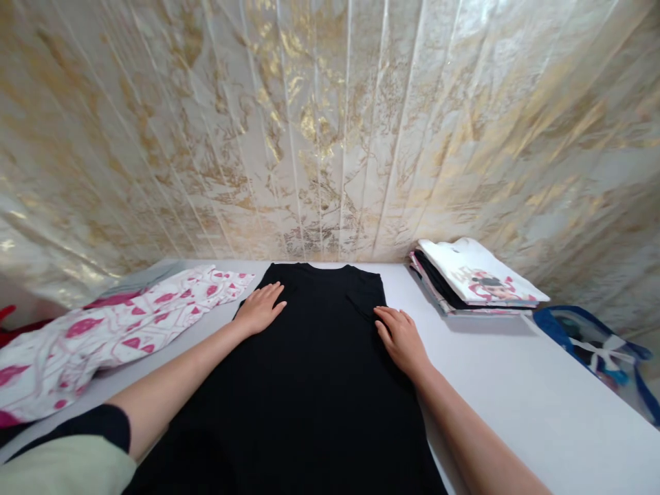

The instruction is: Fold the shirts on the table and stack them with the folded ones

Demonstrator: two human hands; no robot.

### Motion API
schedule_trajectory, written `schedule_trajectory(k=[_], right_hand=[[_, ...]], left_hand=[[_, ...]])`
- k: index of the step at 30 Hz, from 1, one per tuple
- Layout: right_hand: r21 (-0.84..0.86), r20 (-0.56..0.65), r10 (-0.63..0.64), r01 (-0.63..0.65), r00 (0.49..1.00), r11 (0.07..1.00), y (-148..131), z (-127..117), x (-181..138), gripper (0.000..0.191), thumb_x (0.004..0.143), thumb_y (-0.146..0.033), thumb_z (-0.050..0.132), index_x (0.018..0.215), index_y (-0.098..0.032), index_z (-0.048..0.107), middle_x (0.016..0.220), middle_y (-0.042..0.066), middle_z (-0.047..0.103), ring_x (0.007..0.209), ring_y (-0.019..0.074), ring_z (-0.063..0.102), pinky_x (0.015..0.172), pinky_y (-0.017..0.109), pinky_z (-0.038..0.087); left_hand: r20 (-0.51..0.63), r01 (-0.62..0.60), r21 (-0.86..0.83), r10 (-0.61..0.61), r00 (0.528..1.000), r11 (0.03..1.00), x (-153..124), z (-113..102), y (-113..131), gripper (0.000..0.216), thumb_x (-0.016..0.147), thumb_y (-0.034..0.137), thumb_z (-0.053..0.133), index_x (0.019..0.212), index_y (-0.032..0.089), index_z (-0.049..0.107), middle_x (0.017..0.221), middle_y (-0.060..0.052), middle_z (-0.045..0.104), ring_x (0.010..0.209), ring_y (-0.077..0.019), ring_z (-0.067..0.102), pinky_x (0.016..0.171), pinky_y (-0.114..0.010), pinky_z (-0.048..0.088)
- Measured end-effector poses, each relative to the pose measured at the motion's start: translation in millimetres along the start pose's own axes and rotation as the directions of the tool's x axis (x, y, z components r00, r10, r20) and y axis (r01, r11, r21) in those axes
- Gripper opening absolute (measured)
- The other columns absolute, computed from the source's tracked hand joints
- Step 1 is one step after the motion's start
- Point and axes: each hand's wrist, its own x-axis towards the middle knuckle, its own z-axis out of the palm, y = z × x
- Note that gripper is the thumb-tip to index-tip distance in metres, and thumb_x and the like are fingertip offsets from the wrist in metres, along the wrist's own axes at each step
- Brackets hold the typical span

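A black shirt point(320, 385) lies spread out on the white table, its neckline at the far edge by the curtain. My left hand point(259, 309) rests flat on its upper left part, fingers stretched out. On the opposite side, my right hand point(401, 338) lies along the shirt's right edge, its fingertips on the black cloth. Both sets of fingers are extended, and neither hand grips anything. A crease shows in the fabric just left of my right fingertips. The shirt's lower end runs out of view.
At right stands a stack of folded clothes point(482, 278), a white printed shirt on top. A clear bag with blue trim point(598, 350) sits beyond the table's right edge. White-and-pink patterned cloth point(118, 330) lies at left. A gold-patterned curtain point(320, 137) hangs behind the white table point(515, 392).
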Motion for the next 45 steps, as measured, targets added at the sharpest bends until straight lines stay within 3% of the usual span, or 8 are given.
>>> schedule_trajectory(k=[8,12,15,21,28,33,39,45], right_hand=[[-0.166,0.043,-0.056,0.063,0.997,0.984,-18,0,3,0.036,0.094,-0.030,0.044,0.125,-0.019,0.060,0.130,0.011,0.059,0.119,0.0255,0.055,0.102,0.044,0.042],[-0.190,0.187,-0.051,0.087,0.981,0.978,-53,0,35,0.038,0.094,-0.032,0.046,0.126,-0.019,0.061,0.137,0.011,0.054,0.123,0.0252,0.052,0.103,0.039,0.041],[-0.248,0.238,0.084,-0.022,0.968,0.968,-68,9,72,0.044,0.095,-0.037,0.043,0.131,-0.015,0.057,0.141,0.013,0.050,0.127,0.0271,0.049,0.105,0.039,0.038],[-0.371,0.145,0.525,-0.446,0.839,0.814,-50,50,110,0.063,0.098,-0.046,0.031,0.146,-0.005,0.038,0.152,0.018,0.035,0.141,0.0297,0.030,0.112,0.045,0.027],[-0.421,0.111,0.508,-0.422,0.854,0.803,-33,73,101,0.067,0.098,-0.050,0.026,0.149,-0.007,0.032,0.156,0.015,0.029,0.144,0.0268,0.023,0.114,0.045,0.020],[-0.426,0.082,0.493,-0.417,0.866,0.803,-31,75,102,0.067,0.097,-0.050,0.028,0.149,-0.007,0.034,0.155,0.015,0.032,0.142,0.0278,0.026,0.113,0.045,0.021],[-0.374,0.082,0.457,-0.398,0.886,0.838,-27,76,101,0.069,0.097,-0.050,0.027,0.148,-0.005,0.035,0.153,0.018,0.033,0.142,0.0310,0.027,0.112,0.049,0.022],[-0.361,0.088,0.475,-0.416,0.876,0.835,-29,74,103,0.068,0.097,-0.050,0.028,0.148,-0.005,0.034,0.154,0.019,0.031,0.143,0.0304,0.024,0.113,0.048,0.020]], left_hand=[[-0.154,0.011,-0.113,-0.029,0.988,0.994,-15,2,5,0.047,0.098,0.042,0.035,0.139,0.023,0.050,0.150,-0.006,0.044,0.140,-0.0236,0.037,0.116,-0.045,0.024],[-0.299,0.074,-0.171,-0.124,0.946,0.982,-15,6,2,0.039,0.098,0.040,0.037,0.123,0.024,0.062,0.138,-0.007,0.057,0.132,-0.0250,0.046,0.113,-0.047,0.027],[-0.346,0.148,-0.235,-0.225,0.911,0.961,-15,7,-1,0.033,0.097,0.034,0.040,0.115,0.024,0.066,0.130,-0.006,0.063,0.127,-0.0251,0.050,0.109,-0.044,0.034],[-0.277,0.221,-0.363,-0.331,0.902,0.905,-12,5,-12,0.028,0.093,0.020,0.044,0.110,0.021,0.066,0.126,-0.006,0.064,0.121,-0.0190,0.054,0.107,-0.031,0.038],[-0.105,0.439,-0.379,-0.509,0.854,0.815,40,-5,-50,0.037,0.088,0.037,0.055,0.118,0.017,0.060,0.119,-0.012,0.067,0.113,-0.0247,0.061,0.094,-0.034,0.045],[0.037,0.546,-0.353,-0.572,0.820,0.760,90,-9,-53,0.037,0.084,0.055,0.054,0.093,0.022,0.068,0.104,-0.011,0.073,0.103,-0.0306,0.066,0.084,-0.039,0.048],[-0.034,0.550,-0.300,-0.585,0.810,0.779,96,-6,-54,0.029,0.092,0.038,0.042,0.104,0.024,0.064,0.111,-0.010,0.071,0.105,-0.0283,0.065,0.082,-0.039,0.049],[-0.145,0.449,-0.234,-0.488,0.861,0.862,76,-16,-48,0.039,0.090,0.040,0.049,0.122,0.020,0.057,0.123,-0.014,0.064,0.115,-0.0296,0.059,0.092,-0.039,0.047]])
